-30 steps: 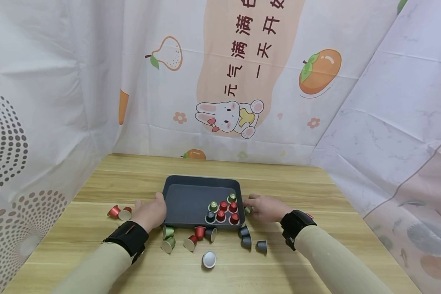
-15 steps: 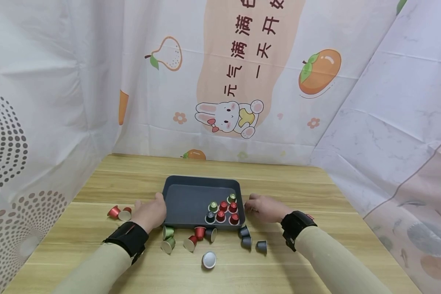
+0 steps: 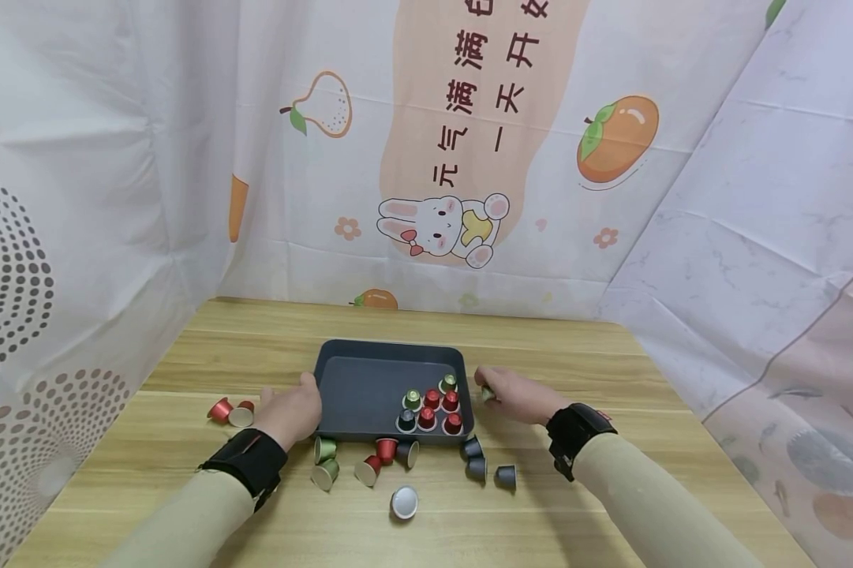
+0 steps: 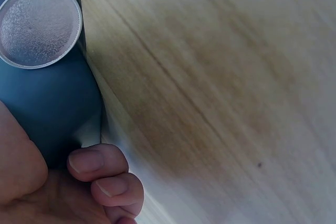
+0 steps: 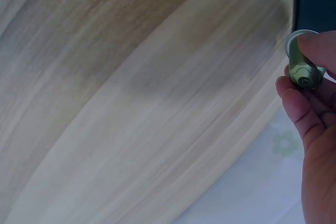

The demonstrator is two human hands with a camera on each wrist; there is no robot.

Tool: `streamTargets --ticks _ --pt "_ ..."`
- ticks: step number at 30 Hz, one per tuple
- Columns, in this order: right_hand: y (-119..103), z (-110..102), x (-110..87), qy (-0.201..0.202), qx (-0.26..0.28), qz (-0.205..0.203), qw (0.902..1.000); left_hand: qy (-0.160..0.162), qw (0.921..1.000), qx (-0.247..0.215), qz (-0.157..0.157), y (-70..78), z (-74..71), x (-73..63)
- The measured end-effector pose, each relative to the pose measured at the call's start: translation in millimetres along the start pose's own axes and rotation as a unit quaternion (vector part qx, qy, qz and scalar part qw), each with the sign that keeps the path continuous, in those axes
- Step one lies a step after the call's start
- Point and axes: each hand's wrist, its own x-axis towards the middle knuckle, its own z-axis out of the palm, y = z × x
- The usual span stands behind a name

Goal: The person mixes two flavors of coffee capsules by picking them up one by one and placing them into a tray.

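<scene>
From the head view, I have the left hand (image 3: 291, 410) gripping the left side of the dark grey tray (image 3: 365, 394); seven coffee capsules (image 3: 432, 398) stand toward its right end. The right hand (image 3: 520, 396) pinches a green coffee capsule (image 3: 487, 393) just outside the tray's right wall. On the left wrist view, I see thumb and curled fingers about the tray's edge, near a foil lid (image 4: 41, 27). On the right wrist view, thumb and fingers clasp the green coffee capsule, lid toward the tray.

White fruit-printed cloth (image 3: 305, 189), twelve o'clock; white grey-dotted cloth (image 3: 106, 221), nine; pale marbled cloth (image 3: 760, 197), three; yellow-brown wood-grain tabletop (image 3: 511, 528), six.
</scene>
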Motion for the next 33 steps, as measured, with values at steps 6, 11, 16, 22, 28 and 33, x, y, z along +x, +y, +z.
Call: streamTargets --ticks 6,11,16,22,28,33 --pt "-0.5 -6.0 2.0 0.02 -0.007 -0.016 0.9996 -0.002 1.0 0.005 0.002 -0.6 0.9 1.2" --pt "-4.5 -13.0 3.8 0.025 -0.024 -0.026 0.9991 -0.001 0.9998 0.018 0.004 -1.3 1.8 2.2" --pt "-6.4 -17.5 8.0 0.028 -0.034 -0.036 0.9984 0.001 0.9999 0.015 0.006 -0.9 1.3 1.5" --pt "-7.0 -20.0 10.7 0.028 -0.049 -0.036 0.9977 0.004 0.9998 0.018 0.012 -0.2 -0.1 -0.1" --pt "-5.8 -22.0 13.4 0.032 -0.061 -0.052 0.9963 0.005 0.9995 0.028 0.015 -0.5 0.3 0.2" --pt "-10.7 -26.7 16.0 0.032 -0.067 -0.053 0.9959 0.004 0.9985 0.051 0.018 -0.8 0.8 0.6"
